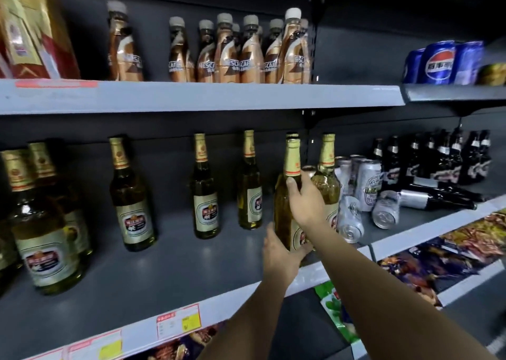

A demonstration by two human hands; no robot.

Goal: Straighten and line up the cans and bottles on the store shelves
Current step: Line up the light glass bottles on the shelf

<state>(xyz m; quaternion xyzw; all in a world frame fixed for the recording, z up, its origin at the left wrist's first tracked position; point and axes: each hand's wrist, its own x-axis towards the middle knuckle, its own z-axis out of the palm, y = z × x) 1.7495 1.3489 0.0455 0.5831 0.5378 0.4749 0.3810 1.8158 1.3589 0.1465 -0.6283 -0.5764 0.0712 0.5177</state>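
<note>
My right grip [304,200] clasps the beer bottle [287,195] at its shoulder, my left grip [279,252] grasping its base, upright near the middle shelf [191,263] front edge, beside toppled cans [350,217].

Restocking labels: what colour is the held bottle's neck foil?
Gold with a red band, head view.

A single wide-angle view is taken from head height, faced forward and slightly downward at the middle shelf [175,272], seen at close range; straight edges are bowed near the frame borders.
</note>
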